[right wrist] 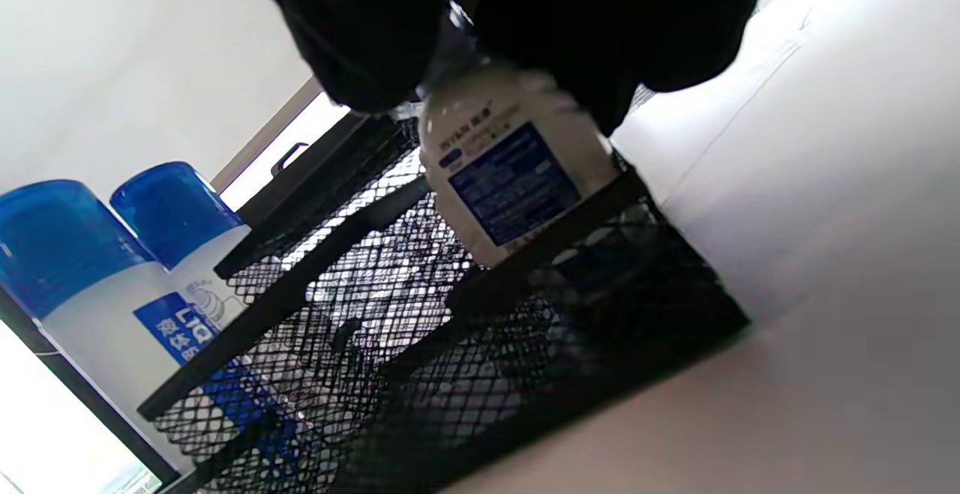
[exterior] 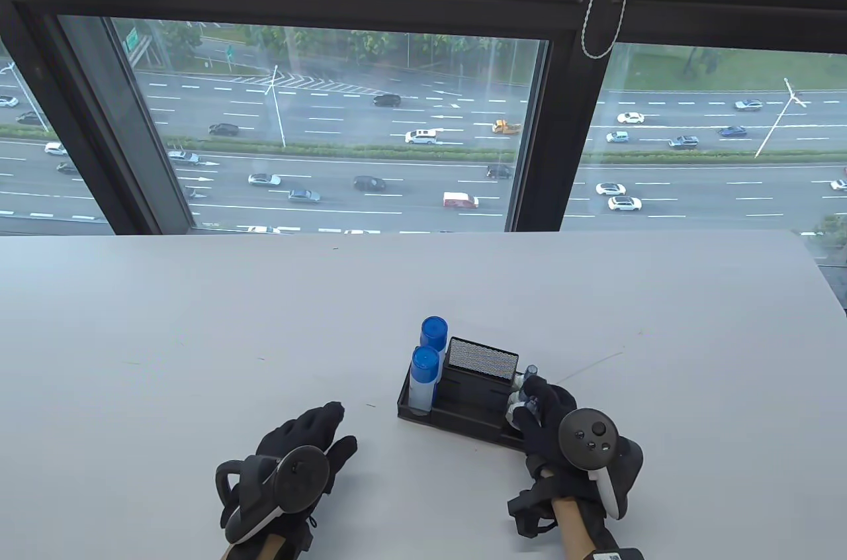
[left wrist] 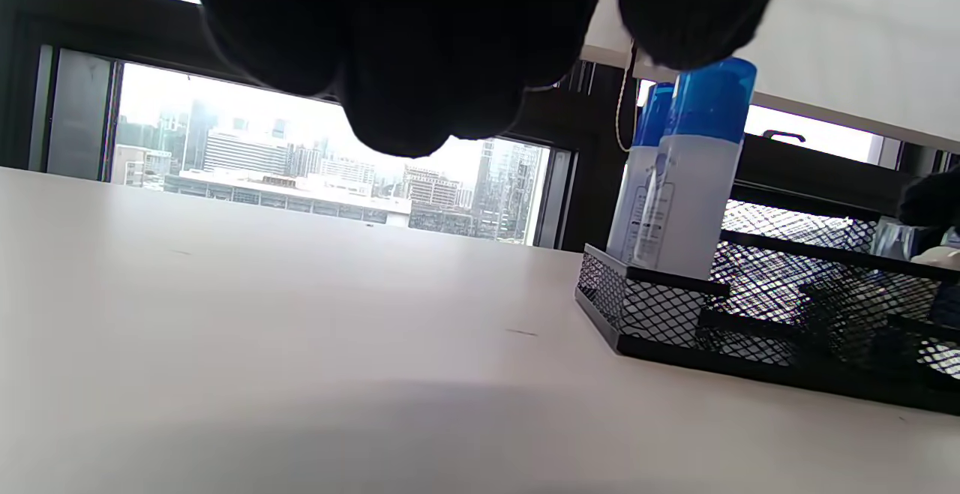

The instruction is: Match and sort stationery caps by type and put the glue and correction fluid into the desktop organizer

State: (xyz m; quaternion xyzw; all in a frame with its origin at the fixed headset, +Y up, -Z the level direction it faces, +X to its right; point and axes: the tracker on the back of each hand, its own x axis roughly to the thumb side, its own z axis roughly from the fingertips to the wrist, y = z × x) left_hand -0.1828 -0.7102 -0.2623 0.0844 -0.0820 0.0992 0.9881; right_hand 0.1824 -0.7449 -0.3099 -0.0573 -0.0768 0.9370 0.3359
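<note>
The right hand (exterior: 549, 418) is gripping a small white correction fluid bottle (right wrist: 510, 179) by its top, fingers curled round the cap, and holding it in the right-hand compartment of the black mesh organizer (exterior: 463, 401). Its base is sitting below the rim; whether it is touching the bottom I cannot tell. Two blue-capped glue bottles (exterior: 425, 378) are standing upright at the organizer's left end. The left hand (exterior: 301, 447) is lying on the table (exterior: 198, 335), fingers relaxed and holding nothing, left of the organizer and near the front edge.
</note>
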